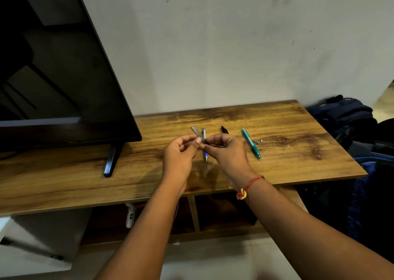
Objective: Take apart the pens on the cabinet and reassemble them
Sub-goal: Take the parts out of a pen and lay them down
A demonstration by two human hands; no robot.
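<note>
Above the wooden cabinet (287, 130), two hands meet. The left hand (181, 151) and the right hand (227, 149) both pinch a grey pen (197, 132) with curled fingers. It sticks up to the left. Under the hands, a white and blue pen (206, 156) lies on the cabinet. A black pen (224, 129) and a teal pen (251, 144) lie to the right. A dark TV (64, 77) stands on the left.

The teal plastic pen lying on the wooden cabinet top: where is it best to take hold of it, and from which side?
I would pinch the teal plastic pen across its far barrel half from above: it lies flat, tip toward the person, and a small loose part sits close at its right, mid-length.
</note>
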